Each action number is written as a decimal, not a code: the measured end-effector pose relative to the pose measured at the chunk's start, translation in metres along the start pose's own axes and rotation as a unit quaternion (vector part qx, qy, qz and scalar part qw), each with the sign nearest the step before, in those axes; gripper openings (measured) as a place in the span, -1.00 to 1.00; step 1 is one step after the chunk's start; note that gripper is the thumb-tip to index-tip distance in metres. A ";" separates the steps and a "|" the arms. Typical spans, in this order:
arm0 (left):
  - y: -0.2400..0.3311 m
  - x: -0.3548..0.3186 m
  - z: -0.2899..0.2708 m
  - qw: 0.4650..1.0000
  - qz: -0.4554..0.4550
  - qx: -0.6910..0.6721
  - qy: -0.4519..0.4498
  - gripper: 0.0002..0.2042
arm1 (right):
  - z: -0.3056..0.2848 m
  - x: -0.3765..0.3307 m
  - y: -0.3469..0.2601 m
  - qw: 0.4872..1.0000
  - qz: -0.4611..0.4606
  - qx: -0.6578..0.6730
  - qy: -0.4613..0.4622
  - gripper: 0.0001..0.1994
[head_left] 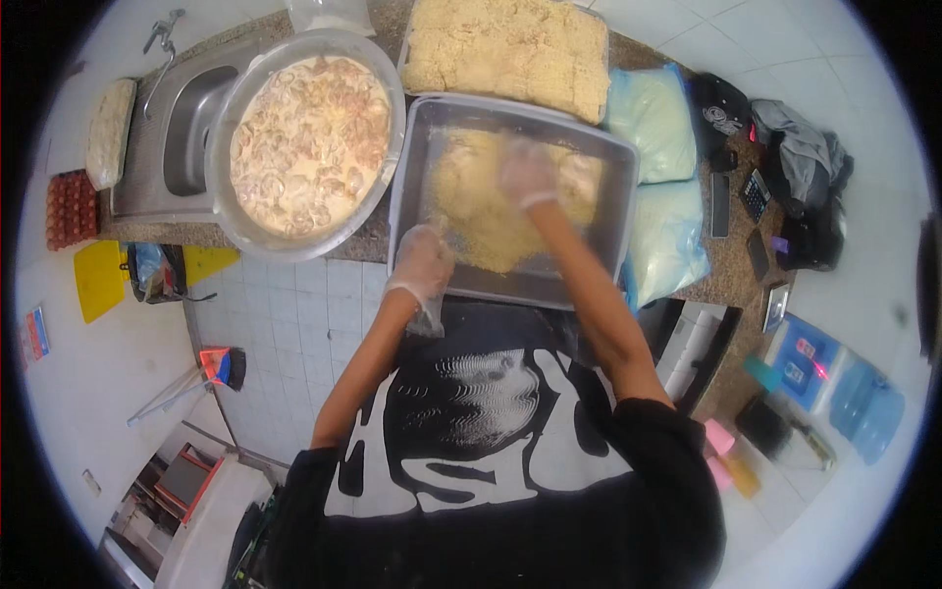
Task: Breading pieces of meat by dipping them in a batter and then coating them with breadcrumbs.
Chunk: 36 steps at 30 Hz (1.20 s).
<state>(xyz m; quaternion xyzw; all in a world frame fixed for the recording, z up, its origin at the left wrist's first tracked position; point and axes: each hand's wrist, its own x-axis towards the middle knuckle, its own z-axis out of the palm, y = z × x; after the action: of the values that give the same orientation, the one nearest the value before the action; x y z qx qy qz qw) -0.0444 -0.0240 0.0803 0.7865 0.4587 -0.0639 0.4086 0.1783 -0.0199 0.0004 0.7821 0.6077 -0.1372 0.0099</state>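
A grey rectangular tub (412, 187) stands before me with yellow breadcrumbs (481, 236) spread over its floor. Pale, crumb-dusted pieces of what looks like raw meat (581, 169) lie in its far part. My right hand (528, 175), in a clear plastic glove, is over the crumbs in the middle of the tub. Motion smears its fingers, so what they hold cannot be made out. At the tub's near left corner my left hand (424, 263), gloved too, has its fingers bent over the rim.
Left of the tub a big metal bowl (394, 128) holds meat pieces in creamy liquid, beside a steel sink (201, 128). Behind sits a tray of crumb-coated pieces (505, 54). Bags of pale crumbs (653, 123) lie right. Egg trays (72, 211) are far left; a calculator (755, 194) lies right.
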 end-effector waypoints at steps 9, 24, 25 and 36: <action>-0.013 0.025 0.042 0.944 0.114 0.245 -0.188 -0.70 | -0.033 0.047 0.048 0.971 -0.075 0.133 -0.184 -0.70; -0.029 0.054 0.092 0.952 -0.025 0.207 -0.225 -0.67 | 0.017 -0.131 0.020 0.996 -0.060 0.032 -0.059 -0.72; -0.007 0.051 0.080 0.949 -0.016 0.213 -0.233 -0.67 | 0.030 -0.127 0.021 0.978 -0.112 0.069 -0.160 -0.72; 0.088 0.064 0.010 0.978 0.069 0.176 0.090 -0.57 | -0.063 -0.093 0.049 0.989 -0.012 0.110 0.102 -0.71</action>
<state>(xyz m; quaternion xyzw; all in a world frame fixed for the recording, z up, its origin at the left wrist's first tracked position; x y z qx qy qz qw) 0.0629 -0.0091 0.0945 0.8785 0.4196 -0.0444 0.2240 0.2169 -0.1090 0.0750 0.7809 0.5962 -0.1228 -0.1403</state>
